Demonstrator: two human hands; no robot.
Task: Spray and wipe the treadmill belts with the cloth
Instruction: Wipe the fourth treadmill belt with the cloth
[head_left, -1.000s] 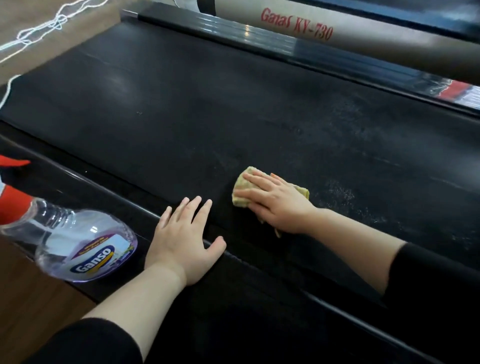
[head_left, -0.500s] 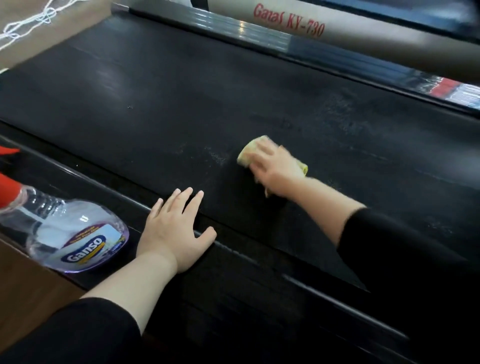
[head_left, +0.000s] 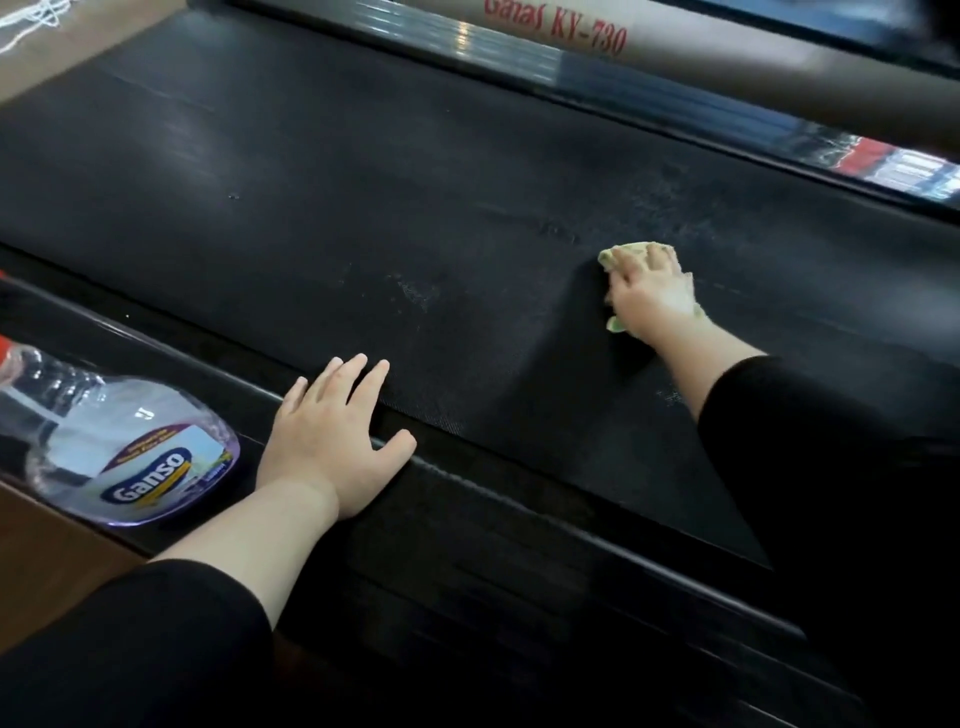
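One yellow-green cloth (head_left: 613, 255) is lying on the treadmill belt (head_left: 363, 208) under my right hand (head_left: 649, 296), which is pressing it flat, open-palmed; my left hand (head_left: 332, 436) is resting open on the belt's edge, spray bottle (head_left: 130, 457) just beside it.

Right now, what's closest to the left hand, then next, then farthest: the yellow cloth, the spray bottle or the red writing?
From the left hand:
1. Spray bottle, lying just left of it on the near rail.
2. Yellow cloth, out on the belt under the right hand.
3. Red writing, across the belt on the far bar.
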